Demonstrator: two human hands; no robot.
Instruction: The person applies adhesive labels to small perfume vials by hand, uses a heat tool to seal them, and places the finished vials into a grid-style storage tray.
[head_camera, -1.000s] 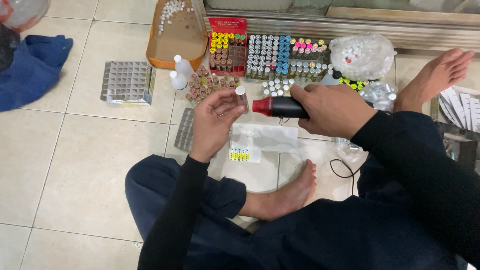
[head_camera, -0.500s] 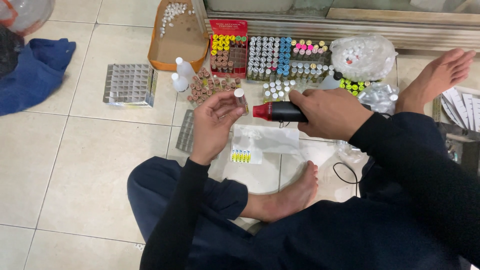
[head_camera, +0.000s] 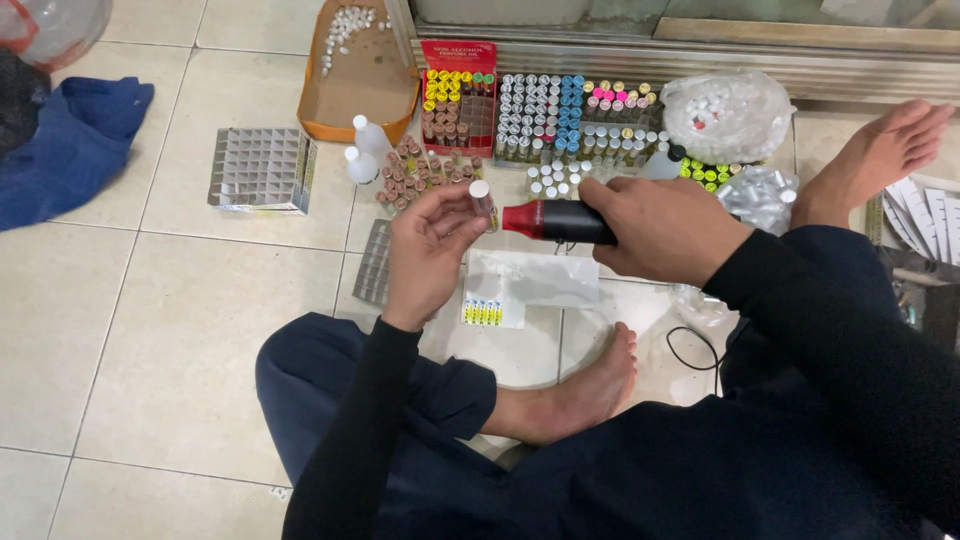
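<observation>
Sitting cross-legged on the pale tiled floor (head_camera: 180, 330), the person pinched a small clear glass vial with a white cap (head_camera: 483, 202) between the fingertips of the left hand (head_camera: 428, 252), holding it upright above the floor. The right hand (head_camera: 662, 228) was clenched around a black handheld tool with a red nozzle (head_camera: 556, 219), its red tip just beside the vial. Behind them stood a tray of silver- and blue-capped vials (head_camera: 545, 115) and a grey cardboard divider grid (head_camera: 258, 170).

Bare floor tiles (head_camera: 170, 330) are lying open to the left; ahead, vial racks (head_camera: 560, 115), white bottles (head_camera: 362, 150) and a grid box (head_camera: 258, 170) are crowding the way.
</observation>
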